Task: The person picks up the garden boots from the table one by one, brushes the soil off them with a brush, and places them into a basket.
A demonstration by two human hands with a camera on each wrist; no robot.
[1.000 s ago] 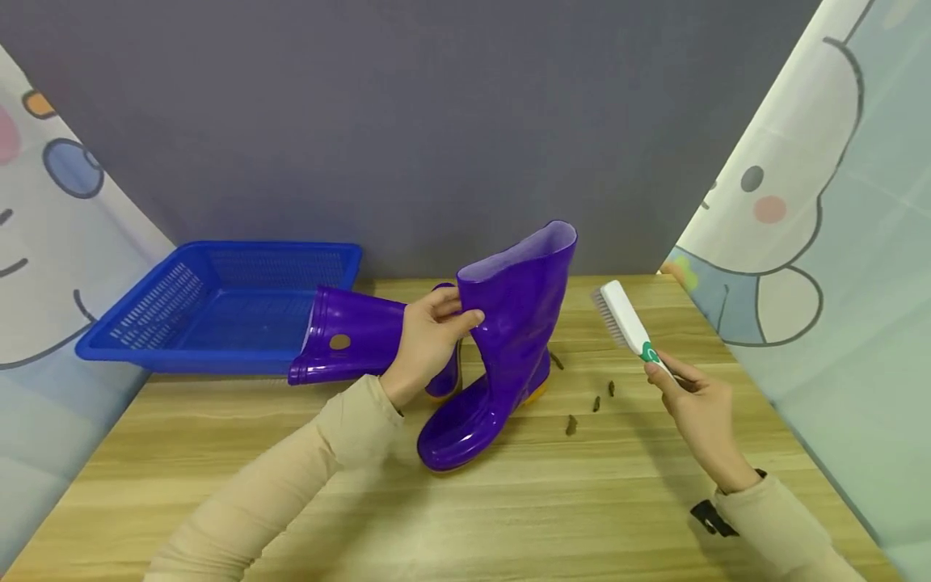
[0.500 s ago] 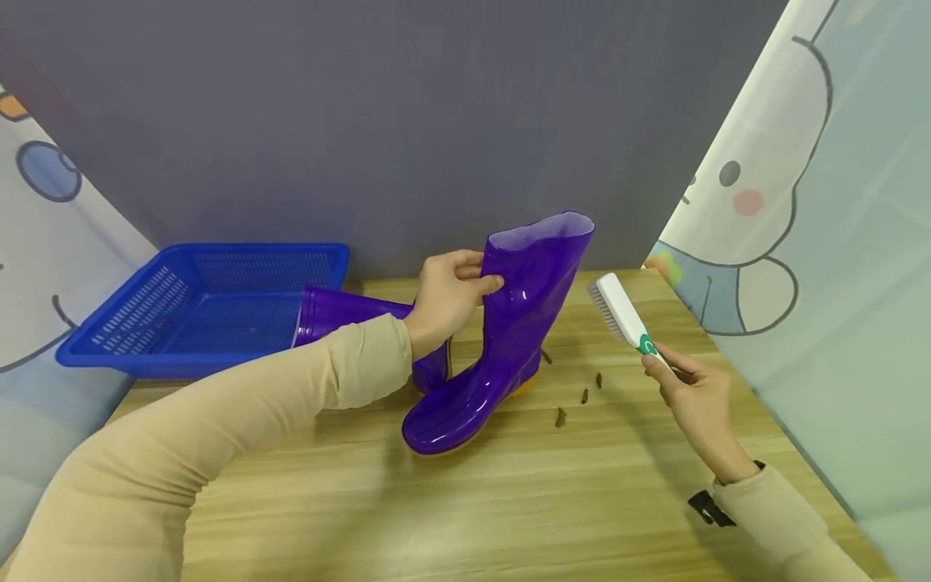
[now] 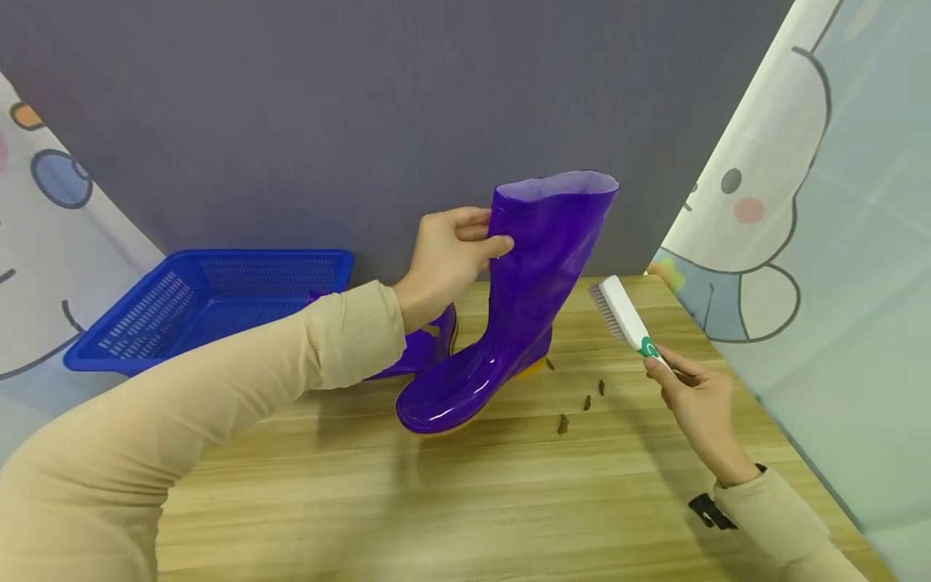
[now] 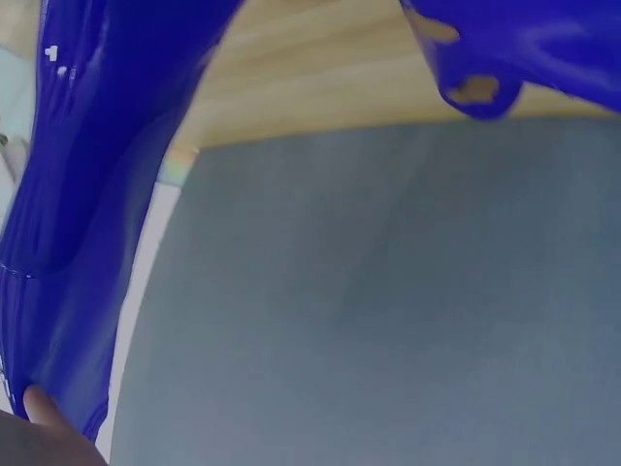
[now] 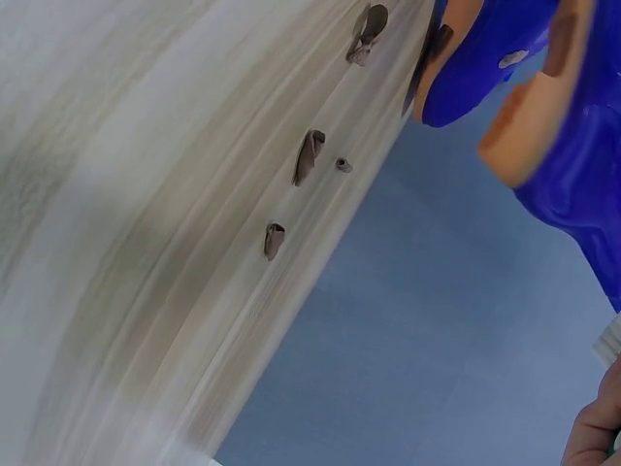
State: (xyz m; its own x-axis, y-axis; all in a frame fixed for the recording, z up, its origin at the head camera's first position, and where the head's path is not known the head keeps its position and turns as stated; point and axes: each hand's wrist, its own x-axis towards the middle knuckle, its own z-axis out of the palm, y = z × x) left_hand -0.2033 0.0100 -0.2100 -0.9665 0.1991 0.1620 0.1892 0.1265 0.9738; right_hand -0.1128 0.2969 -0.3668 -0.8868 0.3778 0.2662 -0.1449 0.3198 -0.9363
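Over table (image 3: 494, 501) | left fingers (image 3: 473, 217) pinch tilted purple boot (image 3: 534, 283) | right fingers (image 3: 685, 369) grip white brush (image 3: 627, 315)

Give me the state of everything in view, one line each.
Held purple boot: tilted, opening upward
Other purple boot: lying down, partly hidden
Brush: held raised, bristles bare
Blue basket: upright, partly hidden
Brown bits: scattered on the table
Left hand: gripping the held boot's shaft
Right hand: gripping the brush handle

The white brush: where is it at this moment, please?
In the head view, the white brush is to the right of the held purple boot, gripped in the right hand.
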